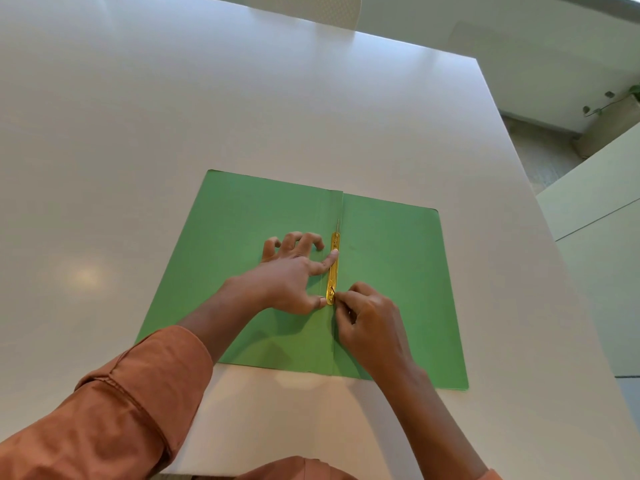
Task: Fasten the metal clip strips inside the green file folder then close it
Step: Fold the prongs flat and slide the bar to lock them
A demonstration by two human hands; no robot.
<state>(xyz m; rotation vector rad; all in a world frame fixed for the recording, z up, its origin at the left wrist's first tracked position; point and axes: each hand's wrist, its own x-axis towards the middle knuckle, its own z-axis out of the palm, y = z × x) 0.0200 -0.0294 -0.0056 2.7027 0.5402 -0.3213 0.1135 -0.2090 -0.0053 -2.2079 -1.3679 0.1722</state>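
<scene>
The green file folder (pixel 391 271) lies open and flat on the white table. A gold metal clip strip (pixel 334 268) runs along its centre fold. One thin prong sticks up at the strip's far end. My left hand (pixel 294 271) is spread flat on the left leaf, its index finger and thumb pressing on the strip. My right hand (pixel 367 320) sits on the right leaf, its fingertips pinched on the prong at the strip's near end.
The white table (pixel 173 133) extends far to the left and back. Its right edge (pixel 519 161) runs close to the folder. A second pale surface (pixel 595 220) stands to the right, with a chair back (pixel 332 8) at the far side.
</scene>
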